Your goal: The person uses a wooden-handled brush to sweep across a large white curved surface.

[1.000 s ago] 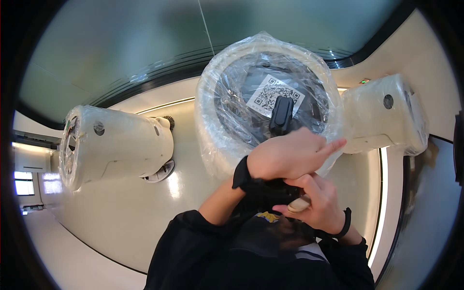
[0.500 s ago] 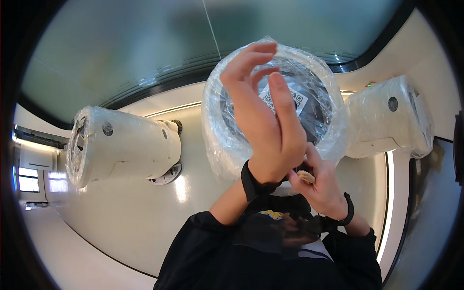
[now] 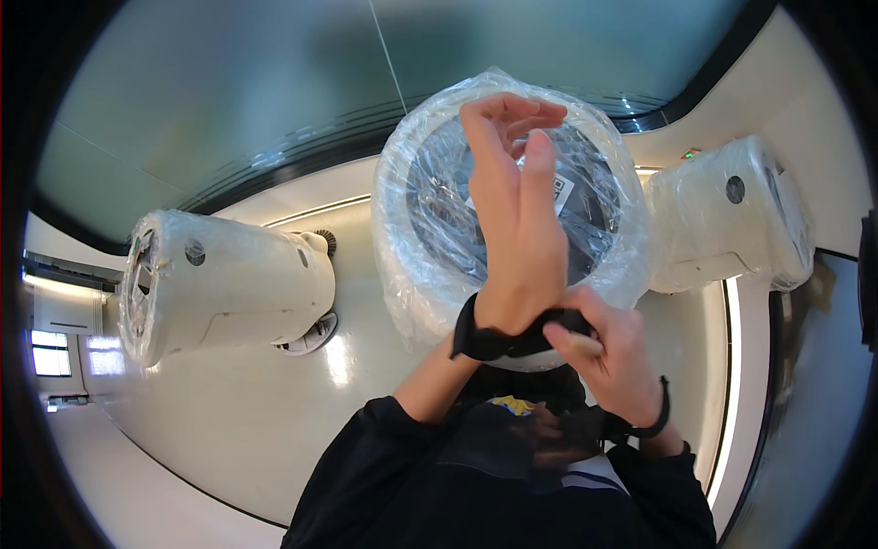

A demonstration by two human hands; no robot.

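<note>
My left hand (image 3: 517, 220) is raised over an upright cream cylindrical machine (image 3: 398, 265) in clear plastic, partly hiding its dark top and printed label (image 3: 560, 194). Its fingers are curved, apart from the thumb and empty. A black band (image 3: 489, 339) circles that wrist. My right hand (image 3: 613, 371) is closed at this wrist, fingers on the band, with a small beige object (image 3: 585, 344) also in its grasp; what exactly this object is, I cannot tell. Another black band (image 3: 654, 416) is on my right wrist.
Similar plastic-wrapped machines stand at left (image 3: 229, 284) and right (image 3: 709, 220), the left one with a brush (image 3: 325, 240) at its base. Beyond them are a frosted glass panel (image 3: 274, 101) and a lit strip (image 3: 311, 207). The glossy floor (image 3: 229, 412) surrounds them.
Since a second ago my left hand has risen and turned, now covering much of the machine's top. In the last half second it shifted slightly right, while my right hand stayed at the wrist.
</note>
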